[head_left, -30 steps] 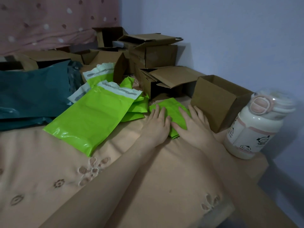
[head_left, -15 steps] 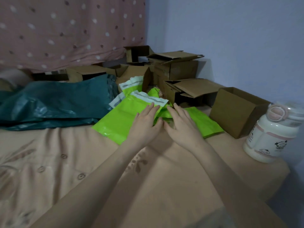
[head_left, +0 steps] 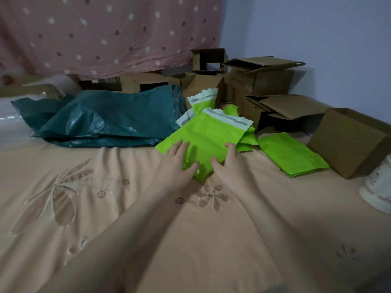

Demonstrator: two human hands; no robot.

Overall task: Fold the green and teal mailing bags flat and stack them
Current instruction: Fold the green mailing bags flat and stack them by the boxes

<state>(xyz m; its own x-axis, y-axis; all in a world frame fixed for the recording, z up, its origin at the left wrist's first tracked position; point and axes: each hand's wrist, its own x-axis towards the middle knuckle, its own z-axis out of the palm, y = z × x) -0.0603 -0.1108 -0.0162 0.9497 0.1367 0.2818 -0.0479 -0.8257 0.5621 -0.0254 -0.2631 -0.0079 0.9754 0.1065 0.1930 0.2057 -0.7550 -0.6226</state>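
A bright green mailing bag (head_left: 208, 136) with a white seal strip lies on the peach bedspread, its near end between my hands. My left hand (head_left: 176, 164) rests over its left near edge, thumb on top. At its right near edge my right hand (head_left: 229, 166) has its fingers curled around the side. More green bags (head_left: 203, 100) stick out behind and beneath it. A folded green bag (head_left: 292, 155) lies flat to the right, apart from my hands. A heap of crumpled teal bags (head_left: 118, 119) sits at the left.
Several open cardboard boxes (head_left: 264, 81) crowd the back and right; one brown box (head_left: 351, 142) stands beside the folded bag. A white bottle (head_left: 378, 187) is at the right edge. A dotted pink curtain (head_left: 105, 32) hangs behind. The peach bedspread (head_left: 148, 229) covers the foreground.
Both hands left the folded green bag at the right, moved left and took the near end of the large green bag. The view turned left and up.
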